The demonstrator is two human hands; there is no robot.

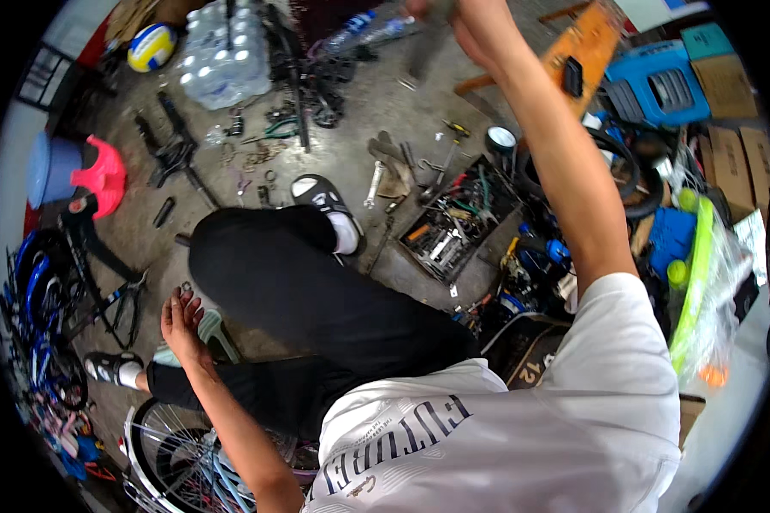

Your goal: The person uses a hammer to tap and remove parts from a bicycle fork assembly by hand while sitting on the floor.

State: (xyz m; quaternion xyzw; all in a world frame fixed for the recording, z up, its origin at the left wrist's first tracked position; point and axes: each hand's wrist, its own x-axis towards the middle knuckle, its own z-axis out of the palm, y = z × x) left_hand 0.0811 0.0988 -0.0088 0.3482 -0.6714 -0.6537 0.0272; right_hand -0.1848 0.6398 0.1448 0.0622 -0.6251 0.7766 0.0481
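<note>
My right hand (479, 38) is raised at the top edge, its arm stretched far forward. It seems closed around a long grey object (429, 43), blurred and partly cut off by the frame, so its kind is unclear. My left hand (182, 323) hangs low by my knee, fingers loosely curled and apart, with nothing visible in it. Just beside and beneath it is a pale green plastic stool (218, 333). On the floor ahead, a wrench (374, 184) lies beside work gloves (393, 175). An open toolbox (419, 248) full of hand tools sits to their right.
Shrink-wrapped water bottles (222, 60), a ball (151, 47) and a black bicycle fork (167, 141) lie far left. A pink stool (103, 175) stands by a blue bucket (53, 171). A bicycle wheel (145, 436) is near left; a wooden bench (586, 43) stands far right.
</note>
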